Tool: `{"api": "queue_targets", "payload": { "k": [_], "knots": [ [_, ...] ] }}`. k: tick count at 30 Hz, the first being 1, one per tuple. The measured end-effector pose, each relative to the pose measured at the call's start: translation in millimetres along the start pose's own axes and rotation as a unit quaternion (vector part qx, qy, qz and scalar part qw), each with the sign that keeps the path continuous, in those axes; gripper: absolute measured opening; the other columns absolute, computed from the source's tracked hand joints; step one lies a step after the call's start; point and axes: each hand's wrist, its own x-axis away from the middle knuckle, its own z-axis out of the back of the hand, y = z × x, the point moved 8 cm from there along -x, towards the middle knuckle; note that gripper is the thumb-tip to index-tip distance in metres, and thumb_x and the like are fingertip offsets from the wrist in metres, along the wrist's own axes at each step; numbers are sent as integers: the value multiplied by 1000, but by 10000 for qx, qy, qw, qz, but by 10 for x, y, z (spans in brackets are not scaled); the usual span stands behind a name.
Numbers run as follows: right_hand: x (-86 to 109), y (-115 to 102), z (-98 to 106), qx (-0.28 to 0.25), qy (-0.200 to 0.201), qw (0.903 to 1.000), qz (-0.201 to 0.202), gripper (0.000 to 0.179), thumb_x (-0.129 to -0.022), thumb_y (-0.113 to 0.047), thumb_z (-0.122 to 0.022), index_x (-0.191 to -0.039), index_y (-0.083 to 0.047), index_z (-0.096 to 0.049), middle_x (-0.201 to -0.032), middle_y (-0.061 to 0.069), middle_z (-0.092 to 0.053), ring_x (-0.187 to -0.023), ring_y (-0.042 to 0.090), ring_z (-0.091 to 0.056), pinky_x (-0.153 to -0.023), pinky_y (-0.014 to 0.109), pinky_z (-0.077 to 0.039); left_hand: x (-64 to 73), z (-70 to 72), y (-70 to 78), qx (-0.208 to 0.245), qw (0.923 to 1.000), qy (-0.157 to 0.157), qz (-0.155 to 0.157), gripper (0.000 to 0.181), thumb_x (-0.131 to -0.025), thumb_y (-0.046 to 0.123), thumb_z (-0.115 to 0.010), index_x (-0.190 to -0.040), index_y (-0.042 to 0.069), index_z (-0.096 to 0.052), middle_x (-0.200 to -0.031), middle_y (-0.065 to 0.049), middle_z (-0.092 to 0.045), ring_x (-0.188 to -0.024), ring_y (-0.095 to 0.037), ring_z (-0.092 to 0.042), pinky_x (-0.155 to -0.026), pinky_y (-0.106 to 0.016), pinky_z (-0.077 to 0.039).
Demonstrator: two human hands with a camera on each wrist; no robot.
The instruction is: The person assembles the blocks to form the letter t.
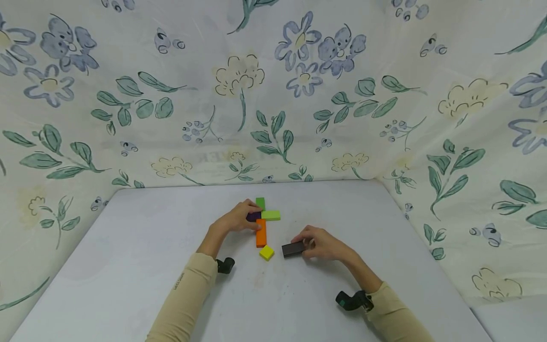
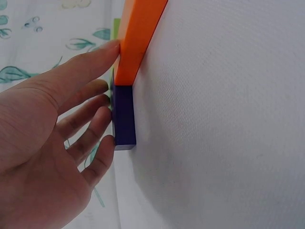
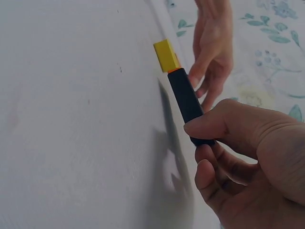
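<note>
My right hand [image 1: 321, 243] pinches one end of a black rectangular block [image 1: 292, 250] between thumb and fingers. The right wrist view shows the thumb across the face of the black block [image 3: 186, 95]. My left hand [image 1: 240, 216] touches a dark purple block [image 1: 253, 217] with its fingertips, while the thumb [image 2: 102, 55] rests against an orange block [image 2: 138, 33]. The orange block [image 1: 261, 235] lies lengthwise toward me, meeting the purple one. A light green block [image 1: 271, 215] lies crosswise to the right, and a darker green block [image 1: 260, 203] sits behind. A yellow block [image 1: 267, 252] lies turned at an angle near the orange block's front end.
The blocks lie on a white tabletop [image 1: 141, 251]. A floral cloth [image 1: 273, 95] hangs behind the table and along its sides. Black wrist cameras are worn on both arms, the left camera [image 1: 225, 265] and the right camera [image 1: 353, 300].
</note>
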Motion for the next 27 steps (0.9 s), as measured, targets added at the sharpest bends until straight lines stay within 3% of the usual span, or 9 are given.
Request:
{"api": "queue_targets", "payload": {
  "k": [12, 27],
  "knots": [
    [-41, -70, -118, -70, -223, 9997, 21, 39, -82, 0, -72, -119, -12, -70, -104, 7, -60, -90, 14, -53, -79, 22, -51, 6, 6, 6, 73, 10000, -2, -2, 59, -86, 25, -76, -140, 10, -56, -144, -15, -44, -133, -34, -40, -114, -52, -35],
    [-39, -83, -178, -200, -296, 9994, 37, 37, -82, 0, -73, -118, -9, -70, -100, 8, -59, -86, 15, -54, -71, 18, -47, 13, 5, 19, 66, 10000, 11, -47, 59, -86, 25, -76, -140, 9, -55, -143, -16, -44, -131, -34, -41, -113, -52, -37]
  ]
}}
